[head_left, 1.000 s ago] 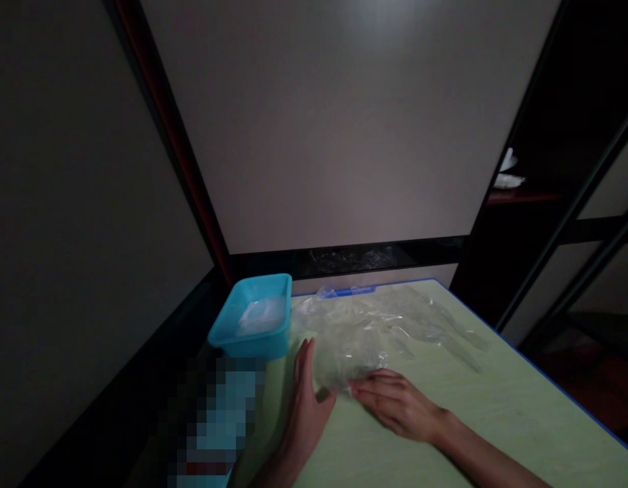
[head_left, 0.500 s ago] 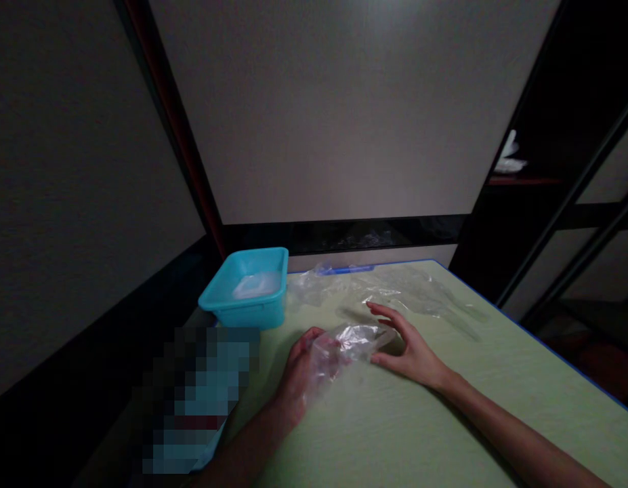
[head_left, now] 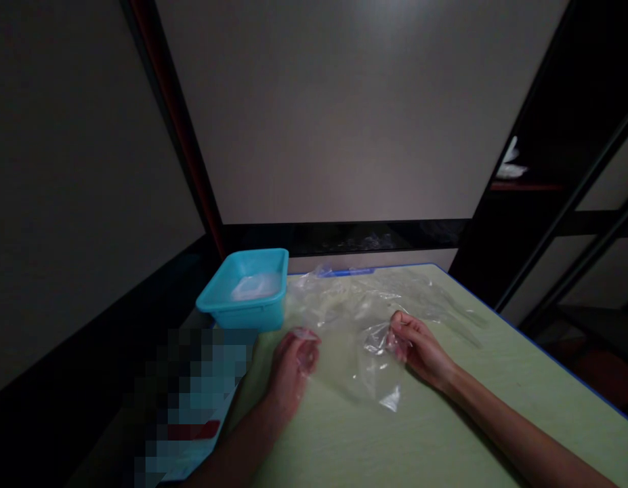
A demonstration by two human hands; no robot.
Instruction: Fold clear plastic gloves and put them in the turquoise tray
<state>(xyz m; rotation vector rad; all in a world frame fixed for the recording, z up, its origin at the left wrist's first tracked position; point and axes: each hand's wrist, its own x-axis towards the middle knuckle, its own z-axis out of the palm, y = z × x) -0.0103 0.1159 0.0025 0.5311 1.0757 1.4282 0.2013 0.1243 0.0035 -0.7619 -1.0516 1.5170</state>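
Observation:
A thin, clear plastic bag (head_left: 379, 369) hangs loosely above the table, crumpled and shiny near its right end. My right hand (head_left: 415, 342) is closed in a pinch on that end. My left hand (head_left: 292, 359) has curled fingers with clear film around the fingertips. That film looks like the other side of the same bag, though the stretch between the hands is hard to make out. More clear plastic sheeting (head_left: 420, 295) lies spread and wrinkled on the table behind both hands.
A turquoise plastic basin (head_left: 250, 315) with a whitish, translucent item (head_left: 255, 286) inside stands at the table's back left. The pale green table (head_left: 446, 440) has a blue edge. Beyond it is a large panel (head_left: 339, 122). A pixelated patch covers the lower left.
My right hand has gone from open to pinching the plastic bag. The bag has come away from over my left hand and wrist and now hangs more to the right.

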